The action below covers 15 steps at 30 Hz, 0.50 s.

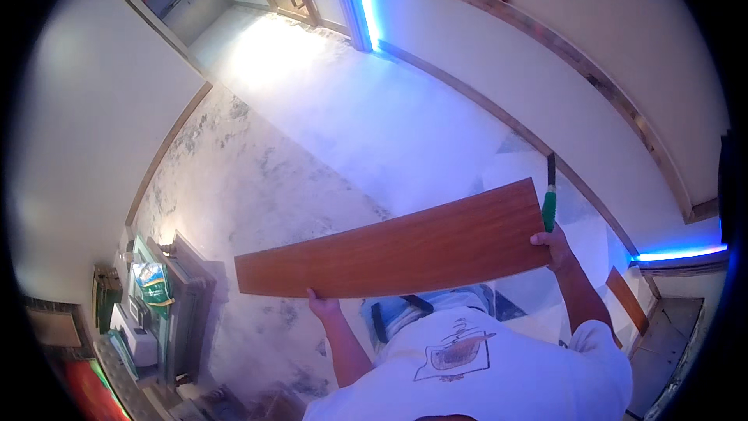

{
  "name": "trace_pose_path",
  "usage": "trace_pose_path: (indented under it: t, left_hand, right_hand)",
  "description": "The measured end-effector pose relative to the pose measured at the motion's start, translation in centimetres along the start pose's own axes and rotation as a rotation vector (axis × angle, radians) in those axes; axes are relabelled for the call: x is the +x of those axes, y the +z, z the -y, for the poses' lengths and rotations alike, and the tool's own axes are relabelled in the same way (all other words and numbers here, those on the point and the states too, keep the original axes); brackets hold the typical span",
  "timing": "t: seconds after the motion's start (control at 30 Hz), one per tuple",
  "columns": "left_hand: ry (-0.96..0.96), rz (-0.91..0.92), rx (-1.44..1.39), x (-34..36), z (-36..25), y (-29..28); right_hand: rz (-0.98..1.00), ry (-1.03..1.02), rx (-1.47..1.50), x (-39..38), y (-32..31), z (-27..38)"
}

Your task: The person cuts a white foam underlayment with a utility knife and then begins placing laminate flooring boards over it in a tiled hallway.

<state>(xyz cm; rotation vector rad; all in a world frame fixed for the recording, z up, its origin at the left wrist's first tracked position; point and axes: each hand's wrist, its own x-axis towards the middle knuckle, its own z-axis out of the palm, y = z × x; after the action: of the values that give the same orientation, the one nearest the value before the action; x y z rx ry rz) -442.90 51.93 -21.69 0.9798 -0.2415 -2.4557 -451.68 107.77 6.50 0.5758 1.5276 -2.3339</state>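
I hold a long reddish-brown wooden floor plank (397, 246) level in front of my body, slanting up to the right. My left hand (323, 306) grips its near long edge toward the left end. My right hand (555, 246) grips the plank's right end and also holds a tool with a green handle and dark blade (549, 201), which points away from me. Below the plank are my white shirt and blue trousers.
Bare, mottled grey floor (257, 187) stretches ahead to a doorway at the top. A wall with wooden skirting (538, 144) runs along the right. Another short plank (627, 300) lies at right. Bags and boxes (148, 288) are piled at lower left.
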Motion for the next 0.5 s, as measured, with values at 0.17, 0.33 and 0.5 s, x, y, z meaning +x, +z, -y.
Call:
trace_pose_path:
  t: [0.17,0.33,0.5]
  left_hand:
    - [-0.014,0.015,0.253,8.7,-5.9,7.8]
    - [-0.154,0.164,0.476,19.9,-9.4,16.0]
    - [-0.302,0.263,0.686,32.8,-11.2,25.5]
  right_hand:
    - [-0.220,-0.019,-0.165,5.5,2.6,-4.3]
    - [-0.475,0.062,-0.538,14.4,5.9,-10.1]
    - [-0.552,0.135,-0.953,27.4,6.5,-19.8]
